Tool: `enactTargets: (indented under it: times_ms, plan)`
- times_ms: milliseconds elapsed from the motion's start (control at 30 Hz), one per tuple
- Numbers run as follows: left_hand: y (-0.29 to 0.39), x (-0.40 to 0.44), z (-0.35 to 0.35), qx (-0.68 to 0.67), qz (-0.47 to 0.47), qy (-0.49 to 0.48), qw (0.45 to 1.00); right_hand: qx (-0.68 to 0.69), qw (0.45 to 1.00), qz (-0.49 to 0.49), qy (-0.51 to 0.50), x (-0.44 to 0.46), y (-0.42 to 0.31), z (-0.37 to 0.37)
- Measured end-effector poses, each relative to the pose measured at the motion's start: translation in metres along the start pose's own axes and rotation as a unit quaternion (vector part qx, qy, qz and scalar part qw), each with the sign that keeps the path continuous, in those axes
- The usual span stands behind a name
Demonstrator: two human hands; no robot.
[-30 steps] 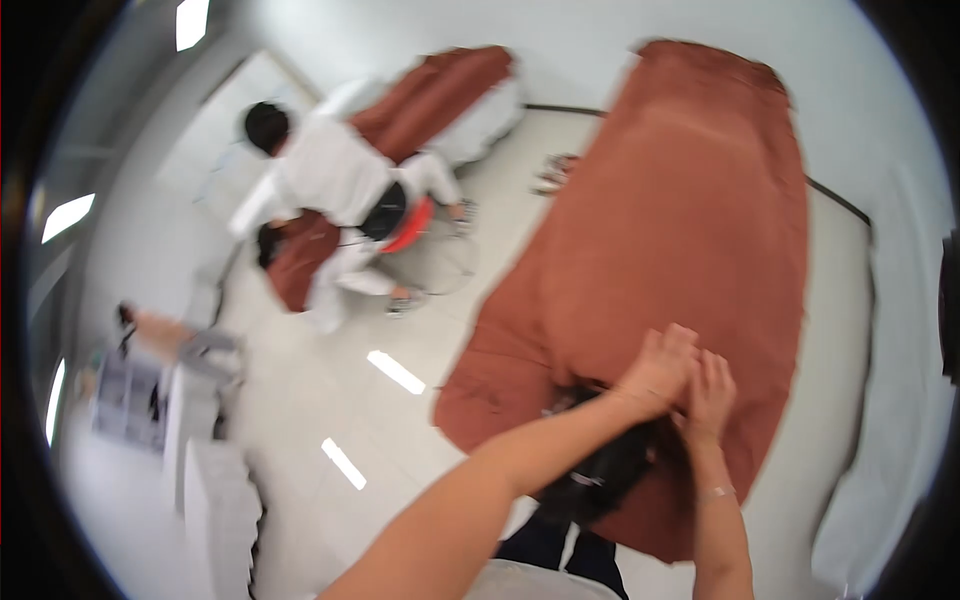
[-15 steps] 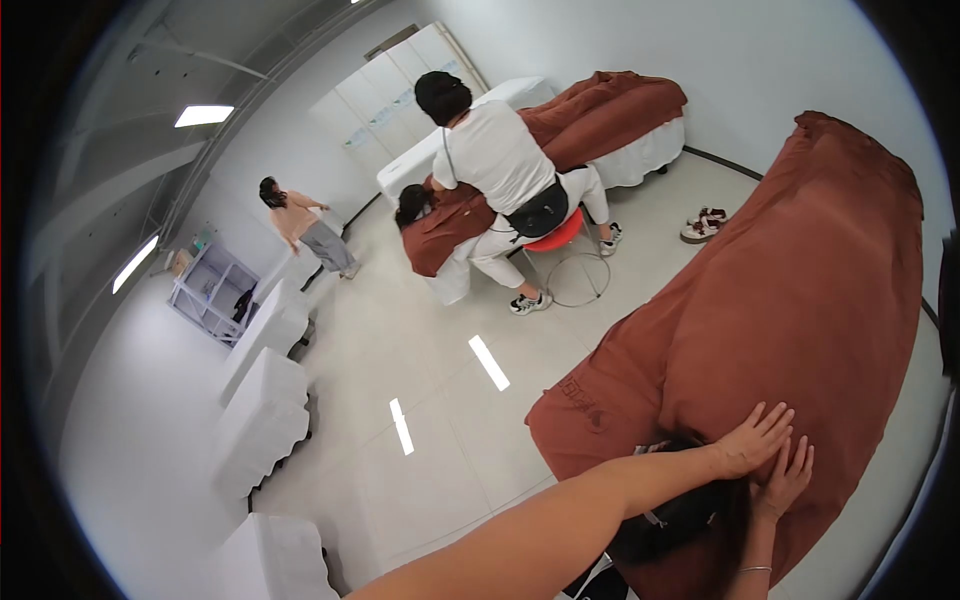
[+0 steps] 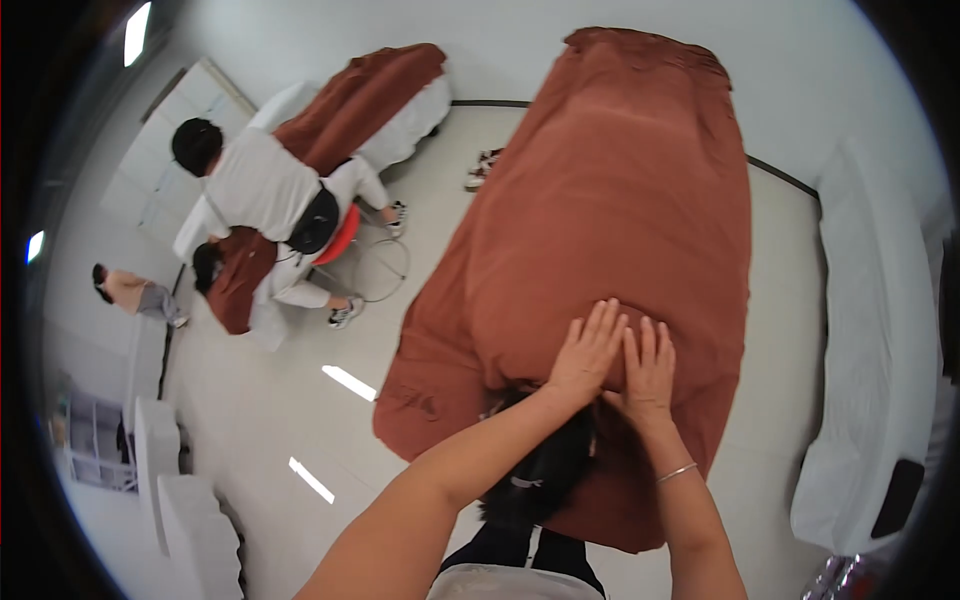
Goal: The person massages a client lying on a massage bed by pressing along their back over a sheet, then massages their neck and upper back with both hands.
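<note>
My left hand (image 3: 588, 355) lies flat on the reddish-brown cover (image 3: 610, 220), fingers stretched forward. Close beside it, my right hand (image 3: 650, 375) rests on the same cover, its fingers also extended. A thin bracelet (image 3: 677, 471) circles my right wrist. Under the cover is the rounded shape of a person lying on a bed. That person's dark hair (image 3: 550, 450) shows below my left forearm, partly hidden by it. Neither hand grips anything.
At left, a person in white (image 3: 265, 190) sits on a red stool (image 3: 340, 238) by another covered bed (image 3: 400, 130). Someone stands farther back (image 3: 130, 290). A white-draped bed (image 3: 865, 380) runs along the right. Shoes (image 3: 482, 170) lie on the floor beside the near bed.
My view has swung to the right, so the covered bed now sits near the middle. Both hands stay on the cover, side by side.
</note>
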State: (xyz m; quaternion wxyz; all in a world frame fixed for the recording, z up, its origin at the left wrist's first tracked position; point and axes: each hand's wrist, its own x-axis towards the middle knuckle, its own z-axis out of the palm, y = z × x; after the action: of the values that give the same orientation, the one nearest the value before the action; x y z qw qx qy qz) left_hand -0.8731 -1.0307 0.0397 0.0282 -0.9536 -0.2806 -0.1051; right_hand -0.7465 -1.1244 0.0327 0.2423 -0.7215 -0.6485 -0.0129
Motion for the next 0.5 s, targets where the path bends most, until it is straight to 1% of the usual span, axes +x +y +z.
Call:
enactTargets:
  times_ms: [100, 133, 200, 267, 300, 333, 367, 400, 467, 500]
  plan:
    - [0.002, -0.006, 0.002, -0.011, 0.036, -0.003, 0.999, 0.007, 0.997, -0.027, 0.066, -0.014, 0.010, 0.011]
    - [0.001, -0.011, 0.005, -0.006, 0.043, 0.012, 0.999, 0.007, 0.995, -0.043, 0.090, -0.018, 0.011, 0.016]
    - [-0.003, -0.018, 0.008, 0.005, 0.049, 0.028, 0.998, -0.001, 0.993, -0.046, 0.110, -0.024, 0.008, 0.028]
    - [-0.006, -0.020, 0.010, 0.025, 0.058, 0.052, 0.997, -0.008, 0.987, -0.047, 0.155, -0.024, 0.003, 0.039]
    - [-0.009, -0.018, 0.004, 0.025, 0.061, 0.057, 0.996, -0.011, 0.989, -0.047, 0.140, -0.023, 0.001, 0.038]
    - [-0.014, -0.017, -0.007, 0.001, 0.062, 0.015, 0.998, -0.017, 0.989, -0.046, 0.143, -0.020, 0.000, 0.033]
    - [-0.015, -0.013, -0.017, -0.022, 0.064, -0.027, 0.997, -0.020, 0.992, -0.045, 0.117, -0.017, -0.001, 0.028]
    - [-0.014, -0.007, -0.022, -0.023, 0.071, -0.024, 0.997, -0.021, 0.995, -0.042, 0.091, -0.014, 0.000, 0.023]
    - [-0.011, 0.003, -0.030, -0.004, 0.060, -0.061, 0.996, -0.020, 0.996, -0.037, 0.080, -0.010, 0.006, 0.011]
    - [-0.006, 0.008, -0.030, 0.006, 0.053, -0.085, 0.995, -0.010, 0.998, -0.023, 0.054, -0.009, 0.009, 0.005]
